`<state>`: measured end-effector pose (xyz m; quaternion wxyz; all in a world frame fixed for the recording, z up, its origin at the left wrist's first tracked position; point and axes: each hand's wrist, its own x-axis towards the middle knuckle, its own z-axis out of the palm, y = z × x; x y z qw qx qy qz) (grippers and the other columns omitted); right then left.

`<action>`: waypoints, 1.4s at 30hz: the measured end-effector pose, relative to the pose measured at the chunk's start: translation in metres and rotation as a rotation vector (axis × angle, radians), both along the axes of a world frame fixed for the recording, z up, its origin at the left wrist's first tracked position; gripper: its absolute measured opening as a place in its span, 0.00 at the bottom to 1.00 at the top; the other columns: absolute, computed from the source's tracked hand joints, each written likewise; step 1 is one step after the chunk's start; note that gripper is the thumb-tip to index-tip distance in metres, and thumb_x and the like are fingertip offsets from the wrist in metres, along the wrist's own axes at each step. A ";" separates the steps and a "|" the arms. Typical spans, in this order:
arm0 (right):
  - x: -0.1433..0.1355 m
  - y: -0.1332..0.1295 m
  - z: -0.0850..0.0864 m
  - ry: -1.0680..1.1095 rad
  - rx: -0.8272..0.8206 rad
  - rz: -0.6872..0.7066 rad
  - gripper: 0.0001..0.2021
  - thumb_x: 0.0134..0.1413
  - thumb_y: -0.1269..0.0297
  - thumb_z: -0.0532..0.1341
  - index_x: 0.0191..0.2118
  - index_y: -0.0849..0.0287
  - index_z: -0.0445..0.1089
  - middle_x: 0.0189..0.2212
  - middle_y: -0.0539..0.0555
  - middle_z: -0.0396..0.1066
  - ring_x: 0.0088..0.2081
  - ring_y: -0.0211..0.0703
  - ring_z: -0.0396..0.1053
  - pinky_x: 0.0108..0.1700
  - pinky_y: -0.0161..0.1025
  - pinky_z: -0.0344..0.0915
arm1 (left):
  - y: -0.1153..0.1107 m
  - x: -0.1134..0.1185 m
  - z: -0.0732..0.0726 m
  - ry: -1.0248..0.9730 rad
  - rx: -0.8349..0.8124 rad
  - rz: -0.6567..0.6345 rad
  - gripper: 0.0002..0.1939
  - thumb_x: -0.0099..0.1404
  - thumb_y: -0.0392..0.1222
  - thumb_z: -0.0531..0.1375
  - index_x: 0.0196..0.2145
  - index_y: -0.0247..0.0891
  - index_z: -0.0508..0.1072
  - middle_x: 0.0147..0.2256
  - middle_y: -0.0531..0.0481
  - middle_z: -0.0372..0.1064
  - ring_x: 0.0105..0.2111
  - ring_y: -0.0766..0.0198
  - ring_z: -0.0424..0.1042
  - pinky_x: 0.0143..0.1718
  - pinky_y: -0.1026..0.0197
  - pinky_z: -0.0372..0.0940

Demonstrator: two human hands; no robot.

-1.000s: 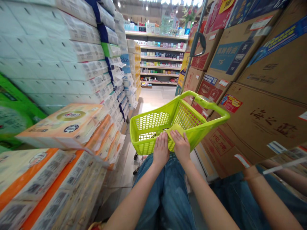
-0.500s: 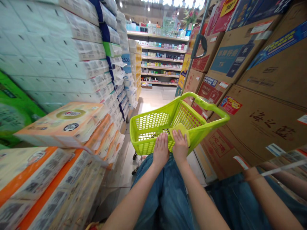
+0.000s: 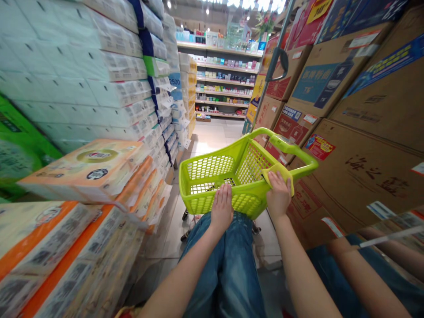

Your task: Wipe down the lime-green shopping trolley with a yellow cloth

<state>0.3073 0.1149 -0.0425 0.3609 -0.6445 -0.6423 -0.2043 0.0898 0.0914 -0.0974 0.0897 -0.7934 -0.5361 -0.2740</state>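
A lime-green plastic shopping cart (image 3: 205, 201) stands right in front of my knees, its raised handle on the right. My left hand (image 3: 222, 207) holds the near rim of its basket, fingers together and hooked over the edge. Further right along that rim, my right hand (image 3: 278, 194) presses a yellow cloth (image 3: 287, 174) against the cart, below the handle. The cloth wraps over the rim, and my fingers cover part of it. Through the basket's holes I see the floor; its near inner wall is hidden.
Stacked tissue packs (image 3: 99, 165) rise close on the left. Piled cardboard boxes (image 3: 371, 176) line the right, with a reflective pane (image 3: 391, 238) near my right arm. A tiled aisle (image 3: 212, 132) leads to shelves of small goods (image 3: 225, 81). A grey pole (image 3: 270, 79) with a handle stands ahead.
My right hand has slid the yellow cloth to the right along the near rim, towards the handle. My left hand and the cart have stayed in place.
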 end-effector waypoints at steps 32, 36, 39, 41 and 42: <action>-0.111 -0.019 -0.040 -0.031 -0.092 0.283 0.34 0.49 0.81 0.49 0.63 0.59 0.62 0.61 0.55 0.66 0.65 0.43 0.58 0.68 0.48 0.49 | 0.002 -0.001 -0.002 0.040 0.028 0.013 0.38 0.62 0.36 0.52 0.68 0.25 0.46 0.68 0.38 0.49 0.69 0.53 0.46 0.68 0.50 0.45; -0.056 -0.020 -0.019 -0.143 -0.153 0.337 0.36 0.48 0.82 0.49 0.63 0.56 0.62 0.60 0.52 0.67 0.64 0.42 0.59 0.69 0.48 0.46 | 0.000 -0.003 0.000 0.045 0.011 0.010 0.42 0.60 0.36 0.53 0.69 0.25 0.44 0.69 0.39 0.47 0.69 0.53 0.44 0.69 0.51 0.44; -0.001 -0.015 0.002 -0.135 -0.092 0.205 0.34 0.47 0.82 0.50 0.61 0.56 0.64 0.59 0.53 0.69 0.63 0.44 0.62 0.69 0.51 0.45 | -0.001 -0.003 0.002 0.046 0.000 -0.001 0.43 0.59 0.37 0.54 0.69 0.25 0.42 0.69 0.39 0.46 0.69 0.53 0.44 0.69 0.51 0.42; 0.022 -0.010 0.010 -0.092 -0.042 0.120 0.32 0.48 0.80 0.50 0.60 0.58 0.67 0.58 0.54 0.70 0.62 0.46 0.63 0.69 0.53 0.45 | -0.001 -0.002 0.002 0.042 -0.005 0.003 0.43 0.60 0.37 0.54 0.69 0.25 0.42 0.69 0.39 0.46 0.69 0.54 0.43 0.69 0.51 0.42; 0.025 -0.008 0.011 -0.067 -0.022 0.083 0.31 0.48 0.80 0.50 0.59 0.58 0.67 0.57 0.55 0.70 0.62 0.47 0.63 0.68 0.54 0.46 | -0.001 -0.001 0.002 0.040 -0.006 0.008 0.43 0.60 0.37 0.54 0.69 0.25 0.42 0.69 0.39 0.45 0.69 0.53 0.43 0.69 0.51 0.42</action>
